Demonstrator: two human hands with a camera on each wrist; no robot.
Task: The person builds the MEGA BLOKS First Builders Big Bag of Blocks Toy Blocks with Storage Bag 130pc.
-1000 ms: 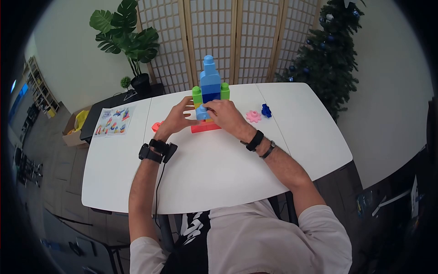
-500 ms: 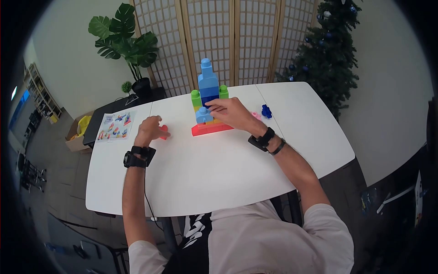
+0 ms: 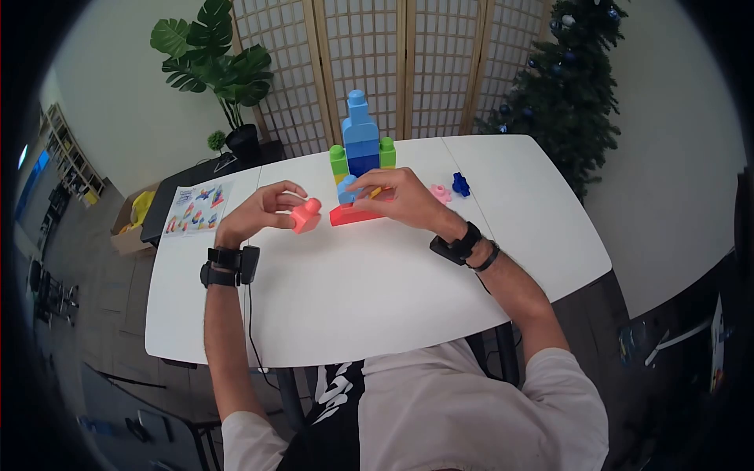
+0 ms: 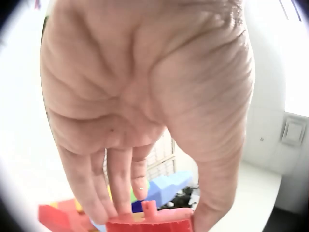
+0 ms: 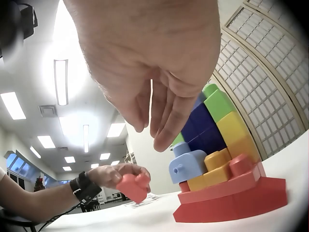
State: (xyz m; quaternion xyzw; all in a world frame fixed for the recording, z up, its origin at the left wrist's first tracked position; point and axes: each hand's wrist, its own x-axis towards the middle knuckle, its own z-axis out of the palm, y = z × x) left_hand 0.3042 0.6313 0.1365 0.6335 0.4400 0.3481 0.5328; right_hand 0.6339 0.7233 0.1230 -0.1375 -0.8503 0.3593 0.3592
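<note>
My left hand pinches a red toy building block between thumb and fingers, just left of a built-up block model. In the right wrist view this block shows raised knobs on top. The model has a wide red base, yellow blocks, green blocks on both sides and a blue tower. Low at its front left sits a rounded light-blue block. My right hand hovers right over the model's front, fingers extended and holding nothing; in the right wrist view the fingertips stand above the light-blue block.
Right of the model lie a pink gear-shaped piece and a dark-blue piece. A printed picture sheet lies on the white table's left side. Behind the table stand a folding screen, a potted plant and a decorated tree.
My left hand went from the model to the red block on the left, picked it up and brought it back toward the model. My right hand let go of the light-blue block and stays close over it.
</note>
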